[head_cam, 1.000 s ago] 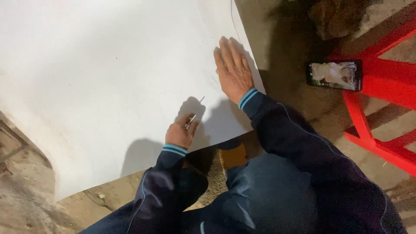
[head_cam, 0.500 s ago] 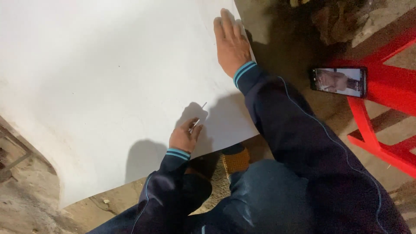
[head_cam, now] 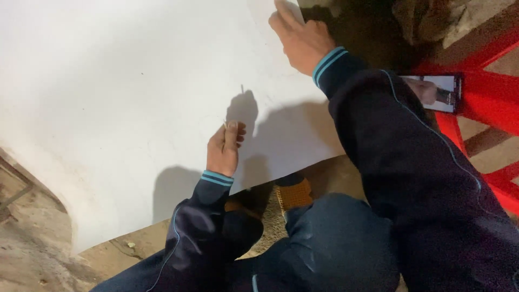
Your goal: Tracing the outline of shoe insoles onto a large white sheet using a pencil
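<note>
Sheet: big white sheet [head_cam: 124,97] lies flat on the ground, fills most of the upper-left of the view; near edge runs just in front of the person's knees, right edge ends by dark ground near the top.
L hand: left hand [head_cam: 223,148] rests on the sheet close to its near edge, fingers curled in, thumb up; pinches a small thin object [head_cam: 225,125] btwn thumb & fingers, too small to tell what it is. Its shadow falls on the sheet just above & right.
R hand: right hand [head_cam: 299,38] is up near the sheet's top right corner, palm down, fingers stretched fwd & pressed flat on the sheet; holds nothing. Fingertips partly cut off by the top of the view.
Sleeves: both arms in dark navy sleeves w/ light blue striped cuffs; right arm reaches far across, left arm bent short.
Legs: dark trousers, person crouched at the sheet's edge; orange-brown shoe [head_cam: 293,193] shows btwn the knees, touching the sheet's near edge.
Phone: phone [head_cam: 437,92] w/ lit screen lies on a red plastic frame [head_cam: 486,86] at right, well apart from the sheet, partly hidden by the right arm.
Ground: rough stone & dirt floor [head_cam: 32,238] at lower left.
</note>
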